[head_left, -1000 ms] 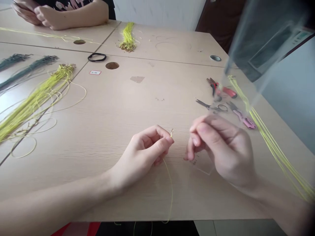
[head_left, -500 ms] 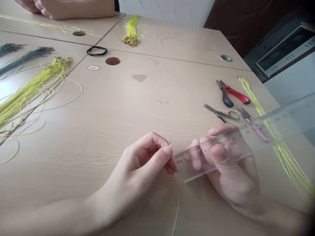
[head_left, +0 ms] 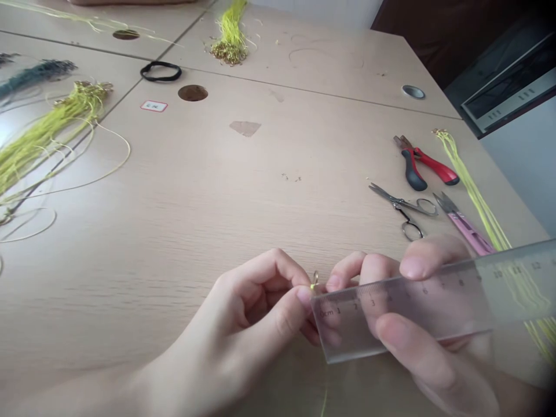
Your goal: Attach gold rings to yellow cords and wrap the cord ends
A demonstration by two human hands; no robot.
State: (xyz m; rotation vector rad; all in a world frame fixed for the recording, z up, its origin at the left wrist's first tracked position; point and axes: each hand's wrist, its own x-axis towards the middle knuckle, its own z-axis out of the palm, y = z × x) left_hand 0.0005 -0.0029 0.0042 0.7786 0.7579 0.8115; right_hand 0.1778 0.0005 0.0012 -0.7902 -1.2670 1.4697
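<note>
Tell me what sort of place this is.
Probably a small craft or jewellery workshop, with shared tables. Bundles of yellow cord lie ready across them, pliers and scissors sit within reach, and a clear ruler is in use for measuring.

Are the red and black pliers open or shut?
Open: the red-and-black pliers lie on the table with their two handles spread apart.

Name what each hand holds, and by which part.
Left hand: small gold loop, pinched at its base. Right hand: clear plastic ruler, gripped near its middle.
</note>
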